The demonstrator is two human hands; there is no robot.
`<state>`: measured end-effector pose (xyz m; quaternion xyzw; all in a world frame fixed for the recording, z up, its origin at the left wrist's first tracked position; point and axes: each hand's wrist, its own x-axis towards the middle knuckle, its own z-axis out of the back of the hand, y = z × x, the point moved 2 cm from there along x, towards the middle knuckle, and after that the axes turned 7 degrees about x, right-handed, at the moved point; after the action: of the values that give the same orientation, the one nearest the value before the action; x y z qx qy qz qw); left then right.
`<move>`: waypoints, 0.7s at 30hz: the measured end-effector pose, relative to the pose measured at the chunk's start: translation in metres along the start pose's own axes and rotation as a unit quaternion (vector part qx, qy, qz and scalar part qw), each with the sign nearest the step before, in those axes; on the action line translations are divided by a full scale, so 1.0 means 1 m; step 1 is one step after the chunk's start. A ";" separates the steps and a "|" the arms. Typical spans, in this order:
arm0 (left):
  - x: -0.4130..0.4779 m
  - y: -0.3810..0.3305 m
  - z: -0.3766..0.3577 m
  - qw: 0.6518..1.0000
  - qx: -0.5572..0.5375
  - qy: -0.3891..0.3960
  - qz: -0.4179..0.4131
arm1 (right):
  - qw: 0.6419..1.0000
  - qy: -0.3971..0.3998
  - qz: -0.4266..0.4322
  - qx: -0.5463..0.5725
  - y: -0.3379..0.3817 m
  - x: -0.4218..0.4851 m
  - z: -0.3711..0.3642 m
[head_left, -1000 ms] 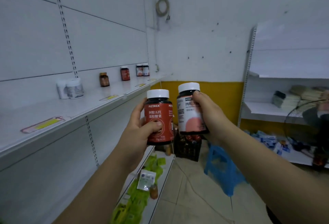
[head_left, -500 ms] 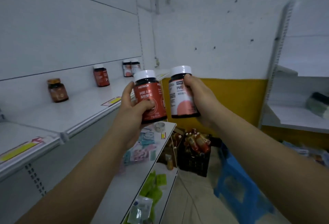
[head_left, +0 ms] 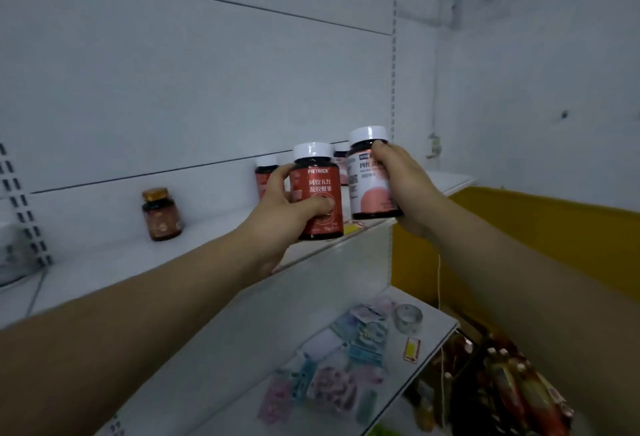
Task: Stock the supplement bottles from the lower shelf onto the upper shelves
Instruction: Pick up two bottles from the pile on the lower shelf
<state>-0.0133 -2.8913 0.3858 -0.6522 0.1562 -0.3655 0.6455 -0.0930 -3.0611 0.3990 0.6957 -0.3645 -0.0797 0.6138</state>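
1. To your left, the white upper shelf [head_left: 104, 262] runs along a pale back panel [head_left: 173, 72]. A gold-capped amber bottle [head_left: 161, 214] stands upright on it, close to the panel.
2. Farther along that shelf, two white-capped bottles stand at the back, partly hidden by what you hold: the nearer one [head_left: 266, 172] and the farther one [head_left: 341, 155].
3. Below, the lower shelf [head_left: 437, 326] carries scattered pastel packets [head_left: 332, 387] and a clear tape roll [head_left: 408, 318] near its far end.
4. On the right, the wall turns from white to a yellow band [head_left: 536, 228]. A dark crate [head_left: 502, 390] of bottles sits low and blurred.
5. Your left hand [head_left: 287, 207] is wrapped round the red-label bottle [head_left: 317, 190], thumb across the front and fingers behind. The bottle is upright at the upper shelf's front edge; you cannot tell whether its base touches.
6. Your right hand [head_left: 405, 183] grips the pink-label bottle [head_left: 367, 176] from its right side, fingers curled over its shoulder. It stands upright just beside the red one, slightly higher, near the shelf's right end.
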 end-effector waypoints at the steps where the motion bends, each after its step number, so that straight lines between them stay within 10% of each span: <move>1: 0.010 0.004 0.006 0.999 0.030 -0.014 0.000 | 1.000 0.016 -0.005 0.001 -0.008 0.018 -0.002; 21: 0.144 0.072 0.017 0.928 0.316 -0.190 0.059 | 0.958 0.248 -0.043 -0.138 -0.102 0.218 0.001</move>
<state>0.1164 -2.9846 0.3580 -0.4614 -0.0550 -0.2265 0.8560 0.1055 -3.1964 0.3793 0.6168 -0.1558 0.0197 0.7713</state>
